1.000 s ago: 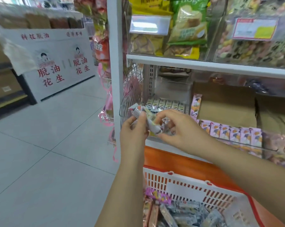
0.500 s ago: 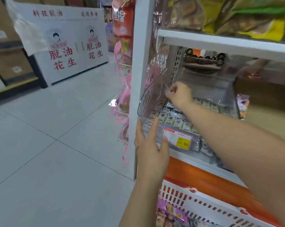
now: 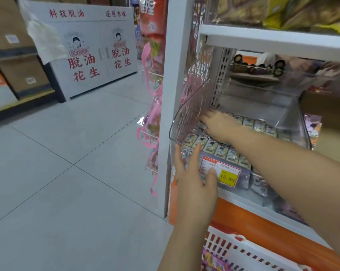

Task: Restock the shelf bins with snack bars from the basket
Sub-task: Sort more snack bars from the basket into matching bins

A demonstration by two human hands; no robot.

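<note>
Our left hand (image 3: 194, 184) steadies the clear plastic shelf bin (image 3: 172, 132) at its front left corner, fingers straight. Our right hand (image 3: 218, 126), fingers spread flat, presses small pale-wrapped snack bars (image 3: 210, 144) near the back left corner. Pressing hard could, we think, topple the rows.

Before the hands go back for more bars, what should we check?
1. Right hand empty: ok, its fingers lie flat on the bars.
2. Left hand steadies the bin: ok, straight fingers touch its front.
3. Room left in the bin: ok, open space above the rows.
4. Rows tidy: cannot tell under the right hand.
5. More bars in the basket: cannot tell, only pink packets show.
</note>
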